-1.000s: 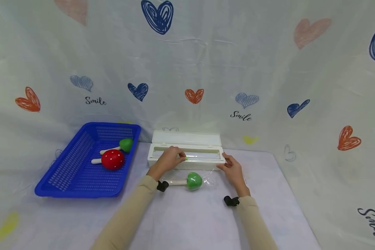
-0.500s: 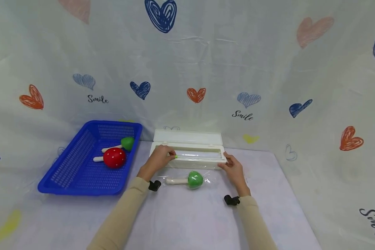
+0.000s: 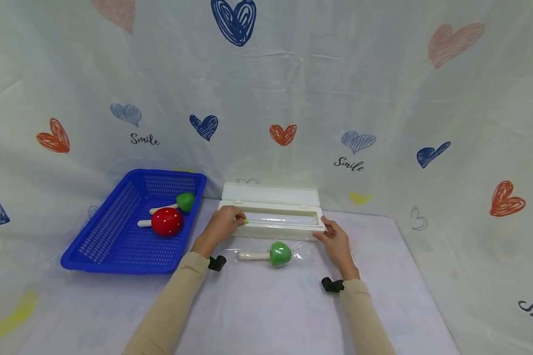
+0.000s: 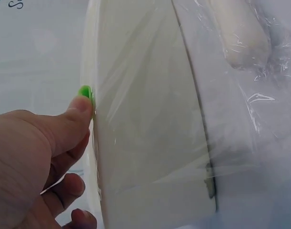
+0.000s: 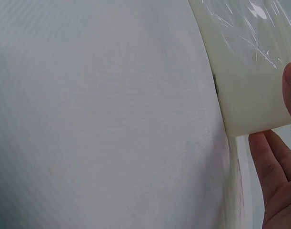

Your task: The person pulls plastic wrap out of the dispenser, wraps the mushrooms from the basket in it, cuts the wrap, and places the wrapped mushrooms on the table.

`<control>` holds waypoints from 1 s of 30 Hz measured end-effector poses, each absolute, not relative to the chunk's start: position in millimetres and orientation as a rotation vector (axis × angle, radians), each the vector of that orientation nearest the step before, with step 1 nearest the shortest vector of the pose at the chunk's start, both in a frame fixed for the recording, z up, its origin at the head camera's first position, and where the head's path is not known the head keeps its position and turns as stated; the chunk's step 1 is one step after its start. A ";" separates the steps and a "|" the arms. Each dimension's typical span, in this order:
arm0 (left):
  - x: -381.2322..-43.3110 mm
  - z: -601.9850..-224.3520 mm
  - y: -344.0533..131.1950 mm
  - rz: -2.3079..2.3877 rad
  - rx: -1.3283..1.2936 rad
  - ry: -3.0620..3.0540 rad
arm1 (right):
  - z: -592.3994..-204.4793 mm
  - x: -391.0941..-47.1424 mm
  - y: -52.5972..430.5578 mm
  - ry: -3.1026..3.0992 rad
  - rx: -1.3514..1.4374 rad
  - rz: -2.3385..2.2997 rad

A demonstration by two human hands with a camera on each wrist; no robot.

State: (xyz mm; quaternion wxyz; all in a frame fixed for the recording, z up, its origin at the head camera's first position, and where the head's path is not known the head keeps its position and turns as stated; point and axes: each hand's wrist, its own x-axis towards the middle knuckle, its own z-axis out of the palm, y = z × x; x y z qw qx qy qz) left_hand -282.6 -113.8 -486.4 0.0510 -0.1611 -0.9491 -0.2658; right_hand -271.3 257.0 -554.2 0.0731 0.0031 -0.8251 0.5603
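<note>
A white cling film dispenser stands with its lid raised at the back, a film roll visible inside. Near its left end my left hand pinches a small green slide cutter on the front edge. My right hand grips the dispenser's right end, thumb on the front face and fingers against the end. Clear cling film drapes down the front and onto the table. A mushroom-shaped maraca with a green head and pale handle lies in front, with film around it; whether it is fully wrapped I cannot tell.
To the left stands a blue plastic basket holding a red white-dotted maraca and a green one. Behind the dispenser hangs a curtain printed with hearts. A white cloth covers the table.
My left hand has slid left along the dispenser's front edge with the green slide cutter, from mid-box to near the left end. My right hand has kept its hold on the right end.
</note>
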 end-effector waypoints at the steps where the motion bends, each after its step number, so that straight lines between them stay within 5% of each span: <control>1: -282.5 -486.0 -113.9 -0.801 -0.480 -2.893 | -554.4 -271.4 256.6 -2.473 0.010 1.688; 18: -273.2 -482.9 -131.3 -0.742 -0.362 -2.869 | -555.5 -272.0 250.9 -2.494 0.025 1.690; 30: -270.6 -482.8 -147.7 -0.994 0.010 -2.872 | -555.5 -269.6 260.1 -2.512 0.036 1.639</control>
